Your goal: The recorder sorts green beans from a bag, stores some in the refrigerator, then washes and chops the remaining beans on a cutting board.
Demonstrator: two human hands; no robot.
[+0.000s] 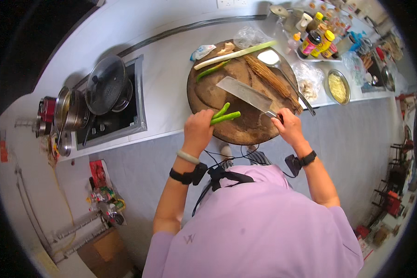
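My left hand (198, 127) grips green chili peppers (226, 118) at the near left of a round wooden chopping board (208, 93); their ends stick out to the right. By its handle, my right hand (289, 125) holds a Chinese cleaver (246, 93), whose broad blade points up and left over the board. A separate green pepper (212, 71) lies beyond the blade, beside a long leek or scallion stalk (232, 56). At the board's right are a brown bundle (269, 76), perhaps a bamboo brush, and a spatula (285, 74) with white stuff on its head. Ginger (226, 48) sits at the back.
Left on the counter, a lidded wok (106, 85) stands on a gas stove (135, 100) near stacked pots (66, 107). Bottles of sauce (309, 44) fill a tray at the back right. A metal bowl of pale shreds (337, 87) and a plastic bag (309, 80) sit near the right counter edge.
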